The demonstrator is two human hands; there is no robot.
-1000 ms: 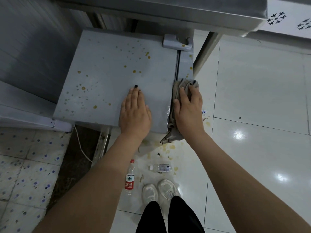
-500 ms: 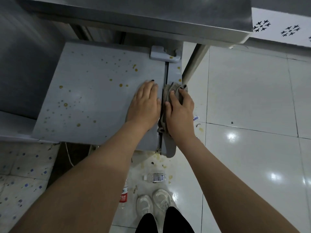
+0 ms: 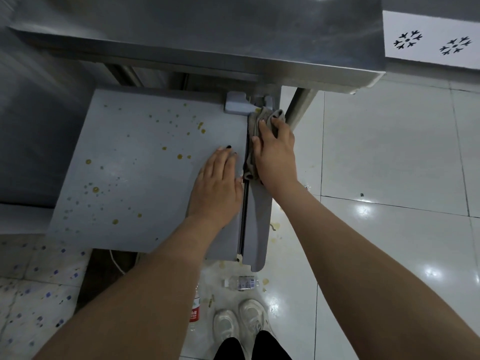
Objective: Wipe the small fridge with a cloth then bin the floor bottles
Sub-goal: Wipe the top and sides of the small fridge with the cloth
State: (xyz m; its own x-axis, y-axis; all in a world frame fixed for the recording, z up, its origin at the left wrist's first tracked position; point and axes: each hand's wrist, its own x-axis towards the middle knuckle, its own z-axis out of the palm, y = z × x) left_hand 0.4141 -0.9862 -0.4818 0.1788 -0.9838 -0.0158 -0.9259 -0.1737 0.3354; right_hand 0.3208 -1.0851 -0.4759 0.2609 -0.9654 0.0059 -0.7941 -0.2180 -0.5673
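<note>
The small grey fridge (image 3: 135, 178) stands below me, its top speckled with yellow-brown drops. My left hand (image 3: 217, 188) lies flat on the top near its right edge, fingers straight. My right hand (image 3: 275, 149) presses a beige cloth (image 3: 262, 116) onto the door's top edge, close to the hinge cover (image 3: 237, 105), fingers curled over the cloth. On the floor lie a clear bottle (image 3: 241, 283) on its side and a red-labelled bottle (image 3: 194, 311), partly hidden by my left forearm.
A steel table (image 3: 207, 42) overhangs the fridge's back, with its leg (image 3: 298, 107) just right of the cloth. Yellow spill marks dot the white floor tiles (image 3: 389, 165). My white shoes (image 3: 241, 320) stand by the bottles. A white cable (image 3: 115, 261) hangs under the fridge.
My right hand slid the cloth along the door's top edge toward the hinge. The left hand shifted right across the top, toward the door gap. The view moved.
</note>
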